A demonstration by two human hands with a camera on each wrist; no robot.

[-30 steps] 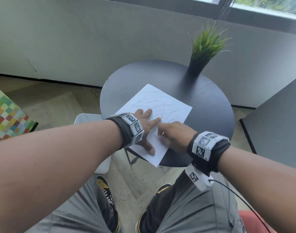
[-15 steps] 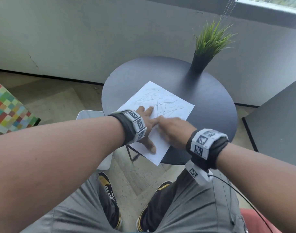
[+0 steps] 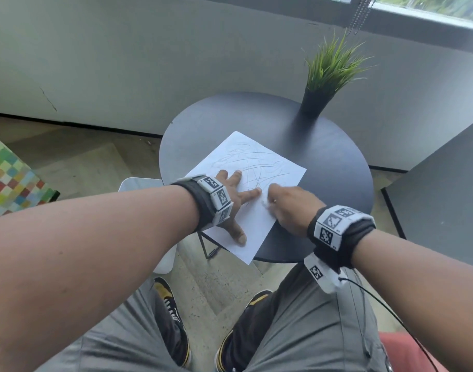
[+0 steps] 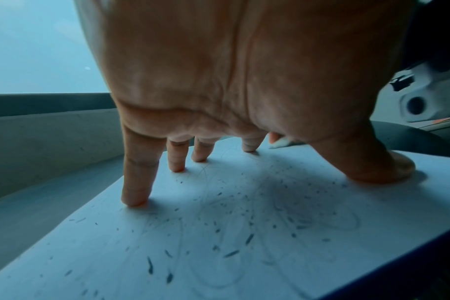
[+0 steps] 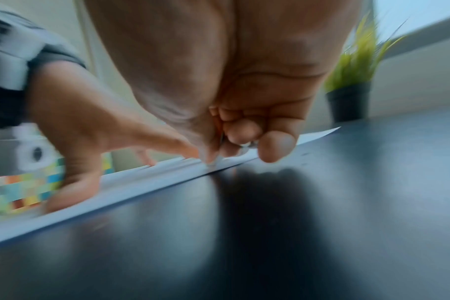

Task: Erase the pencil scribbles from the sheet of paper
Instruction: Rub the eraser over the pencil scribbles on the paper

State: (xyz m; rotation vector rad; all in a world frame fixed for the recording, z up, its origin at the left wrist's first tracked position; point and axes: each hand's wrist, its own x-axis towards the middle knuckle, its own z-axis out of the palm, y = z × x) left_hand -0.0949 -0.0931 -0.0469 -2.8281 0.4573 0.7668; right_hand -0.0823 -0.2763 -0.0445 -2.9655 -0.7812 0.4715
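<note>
Left forearm reaches in from the lower left, wrist band up, and the left hand (image 3: 234, 200) is planted on the sheet of paper (image 3: 259, 218), fingers straight and splayed wide. The left wrist view shows each fingertip (image 4: 134, 200) pressing down on the page, thumb spread far out to the side, palm arched clear of the sheet. Under that arch lie dark eraser crumbs (image 4: 244, 233) scattered over faint pencil scribbles (image 3: 253, 167). The paper lies slanted on the round dark surface (image 3: 324, 162), its near corner hanging just past the edge.

Just right of the left index finger is the right hand (image 3: 290, 204), wrist angled in from the lower right, knuckles up, fingers (image 5: 276, 146) curled tight. It pinches something small and white against the page; it looks like an eraser (image 3: 265, 202), though blur hides its shape. The right wrist view shows the curled fingers low over the paper's right edge, blurred. The two hands sit nearly touching over the middle of the sheet.

Far right, at the back of the surface, a potted plant (image 3: 326, 76) stands upright.
</note>
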